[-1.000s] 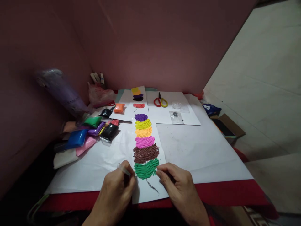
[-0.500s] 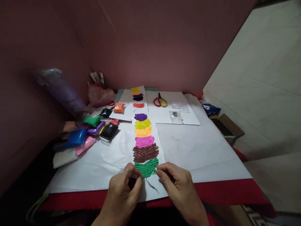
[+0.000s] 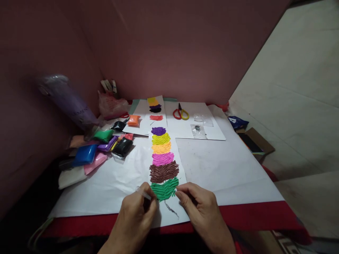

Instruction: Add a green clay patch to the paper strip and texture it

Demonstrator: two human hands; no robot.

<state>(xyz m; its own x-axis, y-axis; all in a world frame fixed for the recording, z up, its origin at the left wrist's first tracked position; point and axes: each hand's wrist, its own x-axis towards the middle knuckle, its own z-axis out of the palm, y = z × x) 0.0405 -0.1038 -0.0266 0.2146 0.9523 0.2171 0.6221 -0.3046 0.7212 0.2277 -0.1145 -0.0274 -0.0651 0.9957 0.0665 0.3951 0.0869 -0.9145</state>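
My left fingers (image 3: 147, 187) grip a slim, clear, plastic-looking tool (image 3: 140, 191) by the ridged green clay band (image 3: 164, 189) on the white paper strip (image 3: 182, 174); whether my right fingers (image 3: 183, 199), nearly closed opposite, pinch anything, I can't tell. Clay seems soft; paper's bare margin suits holding.

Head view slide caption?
Left hand, gripping a translucent stick, and right hand flank the green clay band on a white paper strip; red-and-yellow-handled scissors lie beyond.
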